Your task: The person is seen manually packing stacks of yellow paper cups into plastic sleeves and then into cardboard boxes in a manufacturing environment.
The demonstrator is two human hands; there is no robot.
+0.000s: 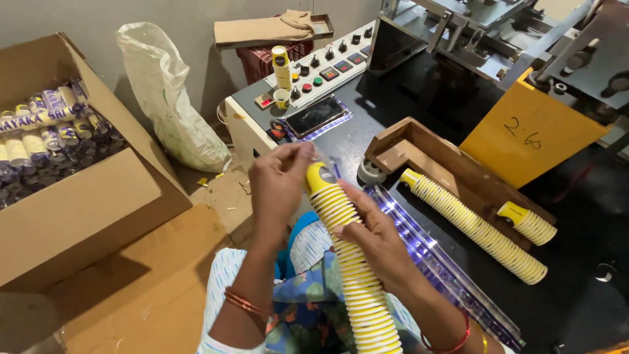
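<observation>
Seen from the head camera, a seated person holds a long stack of yellow paper cups [350, 262] upright over the lap, close to the edge of a black desk [576, 295]. The left hand [278, 183] has its fingers [298, 157] pinched around the top cup of the stack. The right hand [373, 239] wraps the stack just below, fingers closed on its ribbed side. Copper-coloured bangles [246, 303] circle the left wrist.

On the desk, a second long stack of cups [475, 226] lies on its side against a wooden tray [452, 164], with a short stack [527, 223] just beside it. A clear plastic sleeve [445, 269] lies along the desk edge between the held stack and the lying one. Behind stands a yellow panel [531, 131] on a grey machine [498, 39], and a control panel [321, 69] with knobs and coloured buttons.

To the left, an open cardboard box [85, 210] holds wrapped cup stacks, near a white sack [170, 98] leaning at the wall.
</observation>
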